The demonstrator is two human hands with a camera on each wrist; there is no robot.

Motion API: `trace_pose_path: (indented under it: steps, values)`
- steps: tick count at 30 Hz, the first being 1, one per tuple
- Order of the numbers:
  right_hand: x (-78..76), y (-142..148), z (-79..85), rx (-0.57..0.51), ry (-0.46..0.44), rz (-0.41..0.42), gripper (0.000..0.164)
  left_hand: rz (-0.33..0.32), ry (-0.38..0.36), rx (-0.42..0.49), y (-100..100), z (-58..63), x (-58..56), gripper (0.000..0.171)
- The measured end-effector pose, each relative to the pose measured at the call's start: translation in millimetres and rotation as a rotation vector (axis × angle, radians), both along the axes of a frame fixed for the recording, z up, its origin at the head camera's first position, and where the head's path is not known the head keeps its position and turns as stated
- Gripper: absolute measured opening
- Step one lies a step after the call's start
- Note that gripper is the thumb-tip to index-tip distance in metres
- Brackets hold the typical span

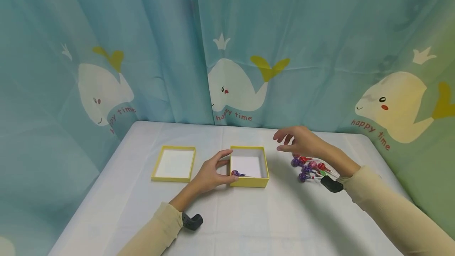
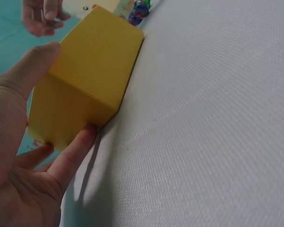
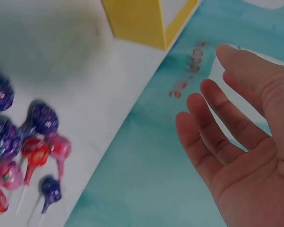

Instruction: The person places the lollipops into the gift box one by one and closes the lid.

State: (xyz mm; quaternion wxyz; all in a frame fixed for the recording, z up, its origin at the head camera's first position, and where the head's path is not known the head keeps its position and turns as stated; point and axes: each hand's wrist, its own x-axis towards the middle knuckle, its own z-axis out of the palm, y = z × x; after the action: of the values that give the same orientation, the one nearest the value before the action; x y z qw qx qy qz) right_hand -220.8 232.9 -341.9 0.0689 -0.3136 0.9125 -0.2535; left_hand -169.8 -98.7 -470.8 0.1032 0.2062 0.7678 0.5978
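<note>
A yellow box (image 1: 249, 183) with a white inside stands without its lid at mid-table. One purple-wrapped lollipop (image 1: 237, 173) lies inside it, along the front wall. My left hand (image 1: 212, 172) holds the box at its left end, the thumb on the front wall and the fingers round the side; the left wrist view shows this grip on the yellow walls (image 2: 92, 56). Raised above the table right of the box, my right hand (image 1: 301, 141) has loosely bent fingers and holds nothing. Below it lies a pile of lollipops (image 1: 306, 169) in purple, red, pink and green wrappers, partly hidden by the right wrist.
The box lid (image 1: 174, 164), white inside with a yellow rim, lies at the left on the white tablecloth (image 1: 227, 220). Behind the table hangs a blue curtain (image 1: 170, 50) printed with whales. A dark wrist camera (image 1: 192, 222) sits on the left wrist.
</note>
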Motion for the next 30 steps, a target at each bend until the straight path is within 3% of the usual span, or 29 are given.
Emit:
trace_pose_path:
  steps: [10, 17, 23, 30]
  values:
    - [-11.1, 25.6, -13.2, 0.018, 0.083, -0.027, 0.030, 0.008, -0.003, -0.006, -2.2, 1.8, 0.2, 0.087]
    - [-18.8, 40.3, -37.9, 0.057, 0.136, -0.046, 0.032, -0.002, -0.004, 0.012, -1.3, 0.9, 0.5, 0.088]
    - [-26.2, 53.0, -61.7, 0.116, 0.075, -0.086, 0.036, -0.002, -0.007, 0.024, -0.8, -1.5, 0.5, 0.086]
    - [-26.6, 65.9, -73.9, 0.150, -0.003, -0.165, 0.037, 0.004, -0.002, 0.027, -0.5, -2.2, 0.4, 0.086]
